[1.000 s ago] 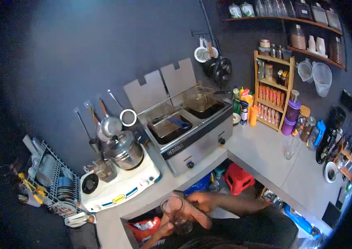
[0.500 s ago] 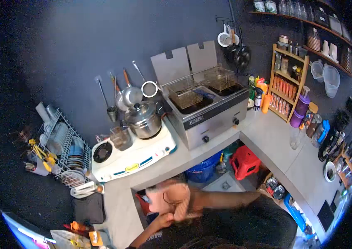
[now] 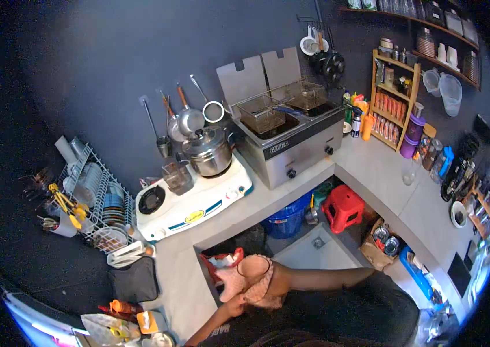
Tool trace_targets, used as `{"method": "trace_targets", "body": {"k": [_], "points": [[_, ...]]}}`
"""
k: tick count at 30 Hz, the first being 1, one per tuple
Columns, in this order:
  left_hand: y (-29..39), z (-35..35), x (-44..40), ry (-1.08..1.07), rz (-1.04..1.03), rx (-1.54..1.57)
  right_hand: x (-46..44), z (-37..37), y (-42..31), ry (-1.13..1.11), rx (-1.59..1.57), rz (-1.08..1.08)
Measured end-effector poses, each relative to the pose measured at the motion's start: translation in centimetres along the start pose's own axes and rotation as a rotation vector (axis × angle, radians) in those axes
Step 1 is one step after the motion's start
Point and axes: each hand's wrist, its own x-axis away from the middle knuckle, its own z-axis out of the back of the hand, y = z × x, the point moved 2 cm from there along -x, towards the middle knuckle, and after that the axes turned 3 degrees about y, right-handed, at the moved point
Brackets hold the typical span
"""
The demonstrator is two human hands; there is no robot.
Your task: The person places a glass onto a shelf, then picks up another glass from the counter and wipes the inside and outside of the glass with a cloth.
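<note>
A pink cloth (image 3: 265, 292) is bunched between my two hands, low in front of my dark shirt. Inside its folds shows a round-rimmed, cup-like thing (image 3: 253, 266); the cloth covers most of it, and its kind is unclear. My left hand (image 3: 234, 305) grips the lower left of the bundle with fingers closed. From the right, my right hand (image 3: 278, 281) is pressed to the cloth, its fingers partly hidden in the folds.
A white two-burner stove (image 3: 196, 202) carries a steel pot (image 3: 207, 153). Beside it stands a twin deep fryer (image 3: 297, 147). A dish rack (image 3: 103, 202) is at left. Under the counter are a blue bucket (image 3: 286, 222) and a red stool (image 3: 343, 208).
The view has shifted slightly, showing more floor under the counter. Both hands still hold the cloth, and the round rim within it now shows more sharply.
</note>
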Motion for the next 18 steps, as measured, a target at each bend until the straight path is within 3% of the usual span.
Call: {"method": "trace_targets", "body": {"k": [1,2,5,9,12,13,15,17,18], "points": [[0.0,0.0,0.4,-0.004,-0.001,0.002,-0.1,-0.1,0.2,0.002,0.027,0.017],[-0.1,-0.1,0.7,-0.011,0.002,0.006,0.7,0.7,0.5,0.162,0.189,0.081],[0.0,-0.5,1.0,-0.027,-0.011,0.010,1.1,-1.6,-3.1,0.252,0.191,0.181],[0.3,-1.7,2.3,-0.022,0.027,0.059,0.1,-1.0,-2.1,0.222,0.473,0.248],[1.7,-1.9,3.1,-0.011,0.070,-0.105,1.3,0.9,-2.3,0.181,0.444,-0.061],[2.6,-2.7,2.8,-0.001,0.028,-0.185,2.5,1.6,-4.4,0.162,0.713,-0.419],[6.7,-4.4,2.1,-0.064,0.042,-0.573,3.6,5.6,-1.1,-0.060,0.842,-0.365],[5.4,-2.8,2.4,-0.019,0.301,-0.505,2.1,1.9,-2.5,-0.055,0.912,-0.468],[5.0,-2.2,2.6,0.004,0.427,-0.469,1.2,1.4,-1.8,-0.080,1.014,-0.420]]}}
